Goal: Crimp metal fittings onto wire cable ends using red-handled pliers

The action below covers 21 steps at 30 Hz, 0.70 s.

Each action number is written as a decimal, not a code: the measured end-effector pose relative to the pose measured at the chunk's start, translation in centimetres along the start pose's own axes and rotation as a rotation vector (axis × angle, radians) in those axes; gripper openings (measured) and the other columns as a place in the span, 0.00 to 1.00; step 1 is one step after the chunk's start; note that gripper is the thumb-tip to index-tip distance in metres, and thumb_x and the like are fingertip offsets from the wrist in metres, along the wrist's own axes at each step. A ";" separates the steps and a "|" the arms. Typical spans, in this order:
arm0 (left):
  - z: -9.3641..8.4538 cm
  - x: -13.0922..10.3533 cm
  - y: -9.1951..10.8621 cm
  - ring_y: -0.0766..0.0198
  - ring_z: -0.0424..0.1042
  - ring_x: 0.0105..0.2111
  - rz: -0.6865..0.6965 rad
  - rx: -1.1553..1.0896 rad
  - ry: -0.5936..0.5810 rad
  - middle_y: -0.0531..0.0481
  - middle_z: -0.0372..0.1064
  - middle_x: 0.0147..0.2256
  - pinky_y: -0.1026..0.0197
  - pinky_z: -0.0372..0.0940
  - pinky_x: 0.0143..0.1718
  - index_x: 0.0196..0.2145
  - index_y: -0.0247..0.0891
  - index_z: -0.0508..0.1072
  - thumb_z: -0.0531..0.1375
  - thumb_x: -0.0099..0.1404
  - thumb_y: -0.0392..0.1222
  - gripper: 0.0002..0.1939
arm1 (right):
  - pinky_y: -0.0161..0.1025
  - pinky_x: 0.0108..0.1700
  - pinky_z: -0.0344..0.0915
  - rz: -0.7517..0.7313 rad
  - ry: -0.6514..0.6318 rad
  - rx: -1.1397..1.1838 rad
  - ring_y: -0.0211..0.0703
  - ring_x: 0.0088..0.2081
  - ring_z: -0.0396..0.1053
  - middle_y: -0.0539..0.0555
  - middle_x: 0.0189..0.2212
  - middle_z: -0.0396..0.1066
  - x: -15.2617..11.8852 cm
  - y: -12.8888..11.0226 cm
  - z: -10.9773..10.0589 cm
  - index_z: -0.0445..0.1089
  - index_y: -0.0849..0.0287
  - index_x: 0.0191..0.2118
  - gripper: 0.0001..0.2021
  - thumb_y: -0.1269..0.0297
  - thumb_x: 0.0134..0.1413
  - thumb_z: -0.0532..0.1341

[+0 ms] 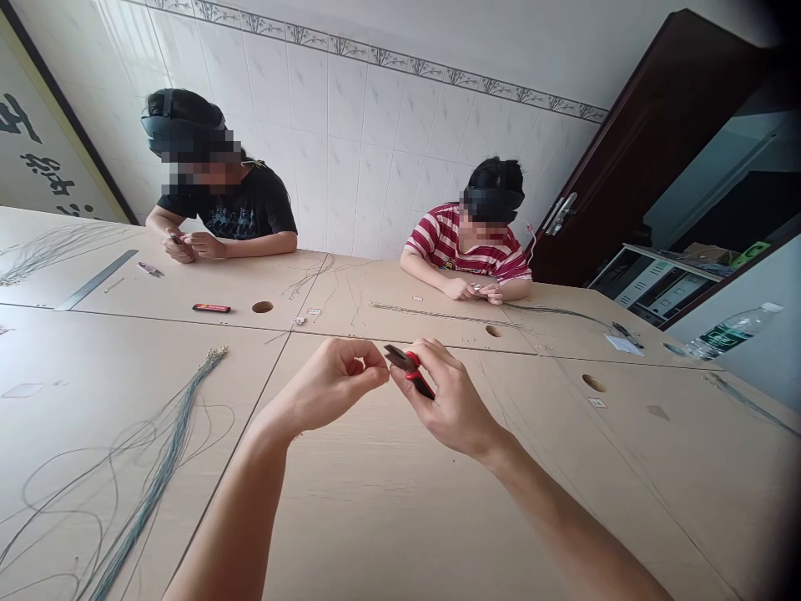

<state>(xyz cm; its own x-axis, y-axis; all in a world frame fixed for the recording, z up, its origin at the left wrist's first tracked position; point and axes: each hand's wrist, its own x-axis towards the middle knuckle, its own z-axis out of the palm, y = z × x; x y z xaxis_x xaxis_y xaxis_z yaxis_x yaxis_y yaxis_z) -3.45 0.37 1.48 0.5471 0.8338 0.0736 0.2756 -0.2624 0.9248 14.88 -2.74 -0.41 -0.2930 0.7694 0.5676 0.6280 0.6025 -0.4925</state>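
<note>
One bundle of blue-grey strands (168, 457) loose at near left; left hand (331, 377), fingertips pinched together, contents too small to tell; right hand (448, 391) wrapped around red-handled pliers (406, 361), jaws just beside the left fingertips, hence a possible nip from a careless squeeze; beyond, two co-workers (259, 204) seated across the table (375, 509).

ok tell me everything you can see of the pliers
The pliers are a small hand tool with a short, dark head that looks like metal, and red-and-black handles, perhaps plastic-coated. The right hand grips them by the handles, its fingers hiding part of these. They are held above the table, head toward the left hand, close to its pinched fingertips; whether they touch is unclear. The jaws seem slightly parted, and nothing is plainly visible between them.
</note>
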 end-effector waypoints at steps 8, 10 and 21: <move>0.1 0.2 -0.2 0.70 0.45 0.19 -0.019 0.013 -0.001 0.59 0.48 0.18 0.65 0.42 0.19 0.24 0.37 0.66 0.57 0.63 0.44 0.12 | 0.41 0.35 0.57 -0.046 -0.006 -0.080 0.44 0.32 0.58 0.51 0.28 0.63 0.0 0.4 0.2 0.56 0.55 0.31 0.08 0.74 0.57 0.55; 0.1 0.2 -0.2 0.71 0.46 0.19 -0.036 0.019 0.001 0.59 0.48 0.17 0.65 0.42 0.19 0.24 0.38 0.66 0.56 0.63 0.44 0.12 | 0.41 0.35 0.56 -0.071 0.004 -0.119 0.44 0.32 0.59 0.51 0.28 0.64 -0.1 0.6 0.3 0.57 0.55 0.32 0.07 0.73 0.58 0.55; 0.3 0.4 -0.3 0.70 0.49 0.19 -0.100 0.065 -0.020 0.59 0.53 0.16 0.65 0.45 0.20 0.25 0.37 0.68 0.56 0.62 0.43 0.10 | 0.42 0.37 0.57 -0.119 -0.032 -0.129 0.45 0.34 0.59 0.53 0.30 0.65 -0.2 0.9 0.6 0.58 0.55 0.34 0.05 0.72 0.59 0.54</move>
<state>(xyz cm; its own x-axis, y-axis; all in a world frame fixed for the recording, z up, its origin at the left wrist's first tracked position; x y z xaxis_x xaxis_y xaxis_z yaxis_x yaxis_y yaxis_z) -3.08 0.67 1.15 0.5299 0.8477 -0.0259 0.3801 -0.2100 0.9008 15.09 -2.21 -1.41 -0.3924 0.7021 0.5942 0.6745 0.6589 -0.3331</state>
